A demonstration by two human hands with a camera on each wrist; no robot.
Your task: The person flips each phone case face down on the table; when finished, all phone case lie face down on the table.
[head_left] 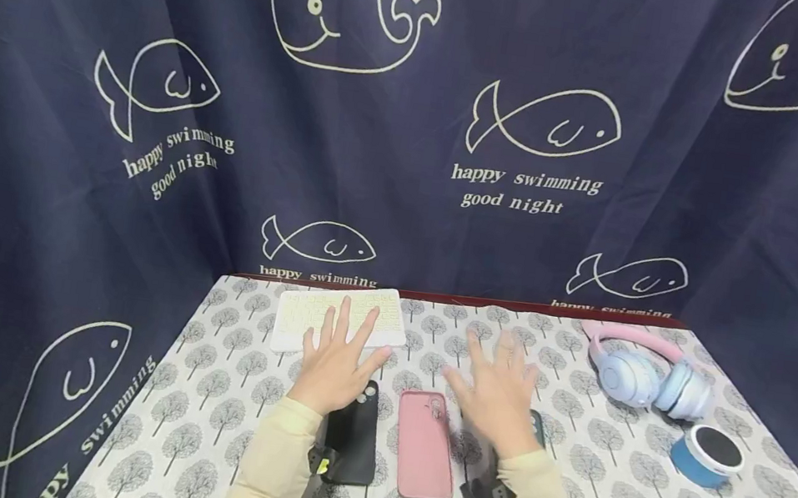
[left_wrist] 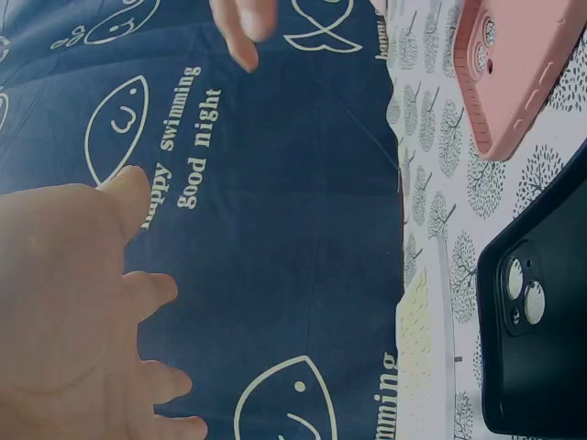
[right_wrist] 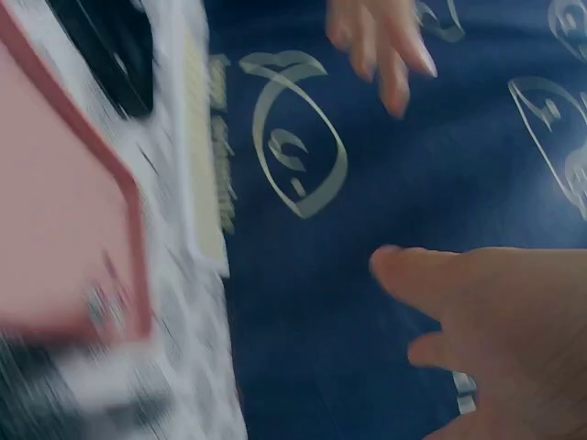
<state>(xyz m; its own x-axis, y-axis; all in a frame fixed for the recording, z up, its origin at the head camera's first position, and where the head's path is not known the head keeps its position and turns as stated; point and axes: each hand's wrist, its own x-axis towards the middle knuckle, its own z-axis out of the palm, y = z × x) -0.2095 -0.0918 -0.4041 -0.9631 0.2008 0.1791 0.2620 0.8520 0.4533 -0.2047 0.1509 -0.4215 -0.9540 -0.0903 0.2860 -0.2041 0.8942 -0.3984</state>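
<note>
Both hands hover over the table with fingers spread, holding nothing. My left hand (head_left: 334, 367) is above the black phone case (head_left: 353, 436) and near the white keyboard (head_left: 295, 319) with yellowish keys. My right hand (head_left: 498, 397) is over a dark phone case (head_left: 537, 427), mostly hidden beneath the hand and sleeve. Between the two arms lies a pink phone case (head_left: 424, 450), with a camera cut-out at its top. In the left wrist view the black case (left_wrist: 541, 321) shows round camera openings. The right wrist view is blurred, with the pink case (right_wrist: 64, 202) at its left.
Pink and pale blue headphones (head_left: 628, 376) lie at the back right of the table. In front of them stands a blue round container (head_left: 696, 465) with a white rim and dark top. A tree-patterned cloth (head_left: 194, 424) covers the table. Behind hangs a dark blue curtain (head_left: 405, 199).
</note>
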